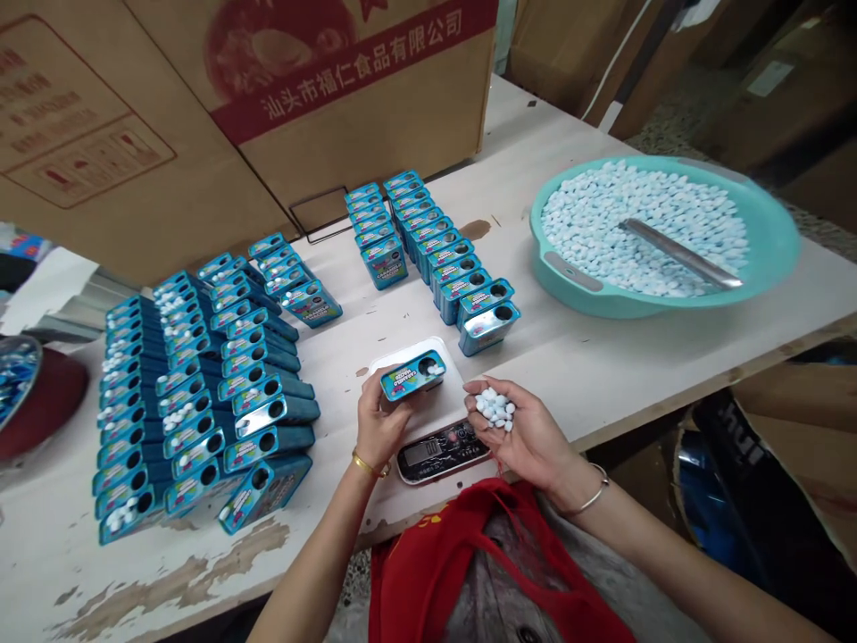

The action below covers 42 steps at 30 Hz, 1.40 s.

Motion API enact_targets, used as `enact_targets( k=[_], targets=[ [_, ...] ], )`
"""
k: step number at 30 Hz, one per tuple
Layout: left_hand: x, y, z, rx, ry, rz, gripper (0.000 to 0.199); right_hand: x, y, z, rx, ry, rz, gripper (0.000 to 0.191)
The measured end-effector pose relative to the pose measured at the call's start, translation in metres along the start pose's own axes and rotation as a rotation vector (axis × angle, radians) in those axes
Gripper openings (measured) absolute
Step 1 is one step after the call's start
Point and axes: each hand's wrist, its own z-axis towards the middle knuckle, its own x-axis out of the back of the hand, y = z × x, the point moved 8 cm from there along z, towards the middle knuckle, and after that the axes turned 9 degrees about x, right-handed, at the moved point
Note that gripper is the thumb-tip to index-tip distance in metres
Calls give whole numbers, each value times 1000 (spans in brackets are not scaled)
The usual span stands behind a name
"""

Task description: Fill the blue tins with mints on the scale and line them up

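Near edge of the table (pixel 134 572), over a digital kitchen scale (pixel 438 453): the left hand (pixel 376 420) holds a blue printed mint tin (pixel 411 375), fingers (pixel 367 397) wrapped up around it from below. The tin sits tilted, with white mints at one end, apparently at its opening, though the angle makes that hard to confirm. Just beside it, the right hand (pixel 515 424) lies palm up, fingers partly curled, cupping a small heap of loose white mints (pixel 495 409). Main risks: a tilt of that shallow palm could drop mints, and the tin's slant could shed those at its mouth. An elbow or wrist catching the close-packed rows of upright tins (pixel 201 402) could topple them and spill any filled ones. Farther off, a metal scoop (pixel 679 254) lies across mints heaped in a teal basin (pixel 569 295), with a printed cardboard carton (pixel 354 98) beyond.
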Motion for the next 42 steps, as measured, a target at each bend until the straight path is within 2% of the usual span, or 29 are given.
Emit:
enact_targets(
  k=[2,5,7,9,10,11,12,15,16,19,22,27,33,39,42],
  targets=[
    [0,-3,1,20,0,8,40,6,0,-3,-6,15,11,16],
    [4,8,-3,-35,-26,96,57,16,2,-9,-17,45,27,16],
    [19,24,-10,-107,82,175,68,22,3,-14,-19,77,37,18],
    [38,46,-26,-202,253,225,61,28,5,-20,-23,113,53,20],
    [40,57,-35,-253,280,231,52,30,7,-23,-26,127,61,21],
    [36,68,-43,-299,240,230,43,32,8,-26,-29,137,70,21],
    [24,77,-51,-333,130,233,36,35,10,-29,-31,142,79,21],
    [-34,93,-77,-393,-285,325,30,44,18,-36,-37,147,95,18],
    [-52,94,-84,-412,-354,390,29,50,20,-38,-43,158,94,17],
    [-91,95,-99,-491,-415,563,23,70,24,-46,-63,225,48,14],
    [-108,97,-108,-571,-454,627,19,82,17,-54,-27,255,-36,10],
    [-110,101,-113,-583,-501,687,17,83,13,-60,17,193,-110,13],
    [-105,94,-113,-560,-489,641,14,81,33,-55,-137,114,25,8],
    [-91,98,-95,-580,-583,648,10,51,32,-48,-131,80,106,9],
    [-76,109,-79,-577,-570,643,9,32,28,-44,-117,77,155,15]
  ],
)
